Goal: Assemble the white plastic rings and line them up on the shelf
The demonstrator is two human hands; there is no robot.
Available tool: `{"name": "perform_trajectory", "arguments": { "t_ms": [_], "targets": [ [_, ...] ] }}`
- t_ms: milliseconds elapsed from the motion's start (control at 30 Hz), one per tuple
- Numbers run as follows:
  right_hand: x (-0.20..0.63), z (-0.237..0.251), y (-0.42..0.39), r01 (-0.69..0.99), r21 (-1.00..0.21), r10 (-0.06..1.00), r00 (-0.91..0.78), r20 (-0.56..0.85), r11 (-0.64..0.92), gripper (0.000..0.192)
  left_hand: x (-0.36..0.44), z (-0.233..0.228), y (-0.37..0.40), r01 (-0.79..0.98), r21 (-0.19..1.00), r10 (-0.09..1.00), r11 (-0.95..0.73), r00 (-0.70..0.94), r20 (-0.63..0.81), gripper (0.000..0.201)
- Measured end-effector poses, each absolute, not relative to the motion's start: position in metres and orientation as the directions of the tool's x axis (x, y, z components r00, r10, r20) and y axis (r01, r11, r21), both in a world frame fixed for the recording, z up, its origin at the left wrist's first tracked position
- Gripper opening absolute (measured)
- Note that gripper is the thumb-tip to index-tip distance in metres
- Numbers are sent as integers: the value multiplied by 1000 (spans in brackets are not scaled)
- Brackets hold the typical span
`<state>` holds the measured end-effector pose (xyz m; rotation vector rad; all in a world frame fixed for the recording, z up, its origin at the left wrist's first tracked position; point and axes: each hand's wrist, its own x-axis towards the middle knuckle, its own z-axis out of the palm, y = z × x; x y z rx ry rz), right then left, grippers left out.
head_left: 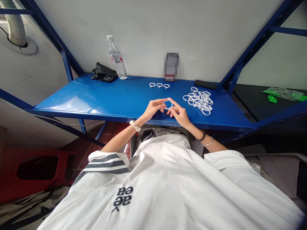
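Observation:
Between my two hands a white plastic ring (171,105) is held up over the front part of the blue table. My left hand (153,107) pinches its left side, and my right hand (179,114) grips its right side, with fingertips of both meeting at the small tab on top. Behind my hands, three similar closed rings (159,85) lie in a row. Right of my right hand spreads a loose pile of white rings (200,101), several of them overlapping. Whether the held ring's ends are joined is hidden by my fingertips.
A water bottle (117,60) and a black plastic bag (103,72) stand at the back left of the blue table (115,95). A blurred upright object (171,67) leans on the wall; a dark phone (205,84) lies behind the pile. Blue frame posts flank both sides.

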<state>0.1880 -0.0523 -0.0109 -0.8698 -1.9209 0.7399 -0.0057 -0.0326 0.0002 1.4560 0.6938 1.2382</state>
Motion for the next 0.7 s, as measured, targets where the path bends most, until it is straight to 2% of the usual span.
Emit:
{"name": "perform_trajectory", "arguments": {
  "t_ms": [233,700],
  "targets": [
    [188,-8,-52,224,-814,822,-360,442,536,58,-6,-1,-32,-152,941,894,-302,298,335,43],
    [188,-8,-52,218,-825,819,-400,412,521,60,-4,-1,-31,-103,939,915,-327,215,342,48]
  ]
}}
